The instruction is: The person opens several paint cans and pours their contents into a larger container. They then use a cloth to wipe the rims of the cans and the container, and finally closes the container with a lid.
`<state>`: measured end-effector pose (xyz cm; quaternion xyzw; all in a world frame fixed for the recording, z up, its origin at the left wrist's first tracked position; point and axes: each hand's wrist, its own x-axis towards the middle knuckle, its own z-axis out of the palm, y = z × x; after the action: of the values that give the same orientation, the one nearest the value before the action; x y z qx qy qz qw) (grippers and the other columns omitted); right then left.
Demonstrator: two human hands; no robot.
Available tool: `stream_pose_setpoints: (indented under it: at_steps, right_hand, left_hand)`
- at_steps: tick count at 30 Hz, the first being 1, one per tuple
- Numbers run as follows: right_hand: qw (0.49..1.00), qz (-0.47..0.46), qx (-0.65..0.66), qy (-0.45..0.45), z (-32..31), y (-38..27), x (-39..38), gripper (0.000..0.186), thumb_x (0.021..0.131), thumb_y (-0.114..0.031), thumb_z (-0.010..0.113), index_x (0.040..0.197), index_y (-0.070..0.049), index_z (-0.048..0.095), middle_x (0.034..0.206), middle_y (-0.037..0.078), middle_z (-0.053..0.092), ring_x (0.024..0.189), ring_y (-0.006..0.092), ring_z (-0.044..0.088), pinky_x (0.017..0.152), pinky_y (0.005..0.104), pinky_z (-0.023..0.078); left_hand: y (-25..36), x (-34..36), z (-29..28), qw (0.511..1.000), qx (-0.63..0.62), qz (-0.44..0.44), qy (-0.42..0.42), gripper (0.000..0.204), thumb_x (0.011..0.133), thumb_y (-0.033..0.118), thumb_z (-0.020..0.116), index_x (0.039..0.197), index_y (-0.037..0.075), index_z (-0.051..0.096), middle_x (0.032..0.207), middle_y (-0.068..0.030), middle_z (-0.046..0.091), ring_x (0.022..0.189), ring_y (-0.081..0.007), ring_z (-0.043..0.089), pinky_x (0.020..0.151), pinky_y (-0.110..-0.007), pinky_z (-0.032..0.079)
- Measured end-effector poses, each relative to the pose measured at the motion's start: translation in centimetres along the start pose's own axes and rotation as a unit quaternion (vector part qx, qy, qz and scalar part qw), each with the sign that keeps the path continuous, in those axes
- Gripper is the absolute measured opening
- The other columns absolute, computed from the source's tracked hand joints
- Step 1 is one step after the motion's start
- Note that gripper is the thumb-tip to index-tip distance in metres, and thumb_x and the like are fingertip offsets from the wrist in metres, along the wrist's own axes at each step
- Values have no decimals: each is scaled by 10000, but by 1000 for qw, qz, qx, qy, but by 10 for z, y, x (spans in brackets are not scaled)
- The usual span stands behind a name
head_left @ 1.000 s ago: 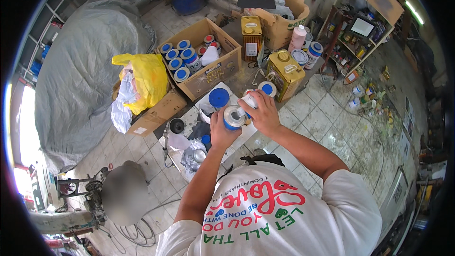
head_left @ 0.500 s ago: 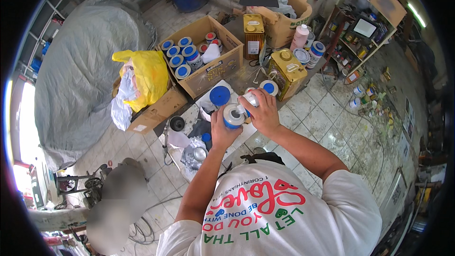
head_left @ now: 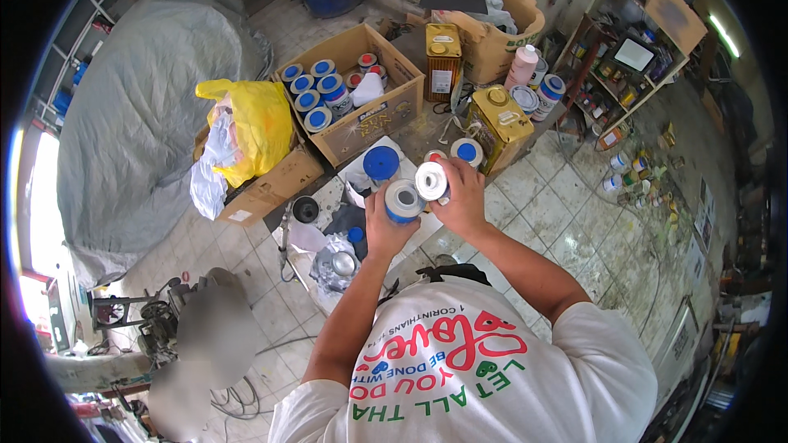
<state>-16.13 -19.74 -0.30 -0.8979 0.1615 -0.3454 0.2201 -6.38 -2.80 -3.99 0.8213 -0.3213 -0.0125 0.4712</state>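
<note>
My left hand [head_left: 384, 234] is wrapped round an open paint can [head_left: 402, 215] with a blue label and a pale rim, its round mouth facing up. In my right hand [head_left: 461, 205] is a smaller open can [head_left: 431, 181] with white paint around its mouth. The two cans are side by side, and their rims appear to touch. Just beyond them a wide blue lid or container top [head_left: 381, 163] sits over white paper. A blue-lidded can [head_left: 466, 152] and a partly hidden red-topped can [head_left: 436, 156] stand beyond my right hand.
A cardboard box [head_left: 368, 127] holds several blue-lidded cans. Gold rectangular tins [head_left: 502, 125] and a pink bottle [head_left: 522, 66] stand right of it. A yellow plastic bag [head_left: 261, 131] fills another box at left. A black cup [head_left: 305, 210] and metal bowl [head_left: 343, 264] are nearer me.
My right hand has turned its small can from tipped over the left can, with white liquid at its mouth, to more upright. The left hand has barely moved.
</note>
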Motion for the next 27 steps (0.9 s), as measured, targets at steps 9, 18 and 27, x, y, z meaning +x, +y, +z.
stream_pose_setpoints:
  at_steps: [9,18,27]
  right_hand:
    - [954,131,268,-7,12,5,-25,805,708,-165,919,1399,-28,529,1287,163,657,1212,349,649,1032,438,512]
    - [946,163,281,-7,12,11,-23,834,692,-149,927,1407,-32,512,1297,163,670,1218,302,658,1046,418,503]
    - [945,283,156,-48,52,47,-40,886,616,-151,937,1373,-54,488,1224,228,688,1167,435,662,982,482,538]
  left_hand:
    - [-21,-12,12,996,-64,-65,10,975,608,184,945,1436,61,446,1343,-194,601,1259,-391,611,1051,-478,512]
    - [-30,-13,14,995,-65,-75,4,949,609,177,949,1409,47,454,1305,-182,637,1234,-387,633,1042,-468,520]
    - [-43,-16,21,988,-55,-141,43,991,605,169,976,1435,51,447,1264,-159,694,1196,-337,682,1024,-437,534]
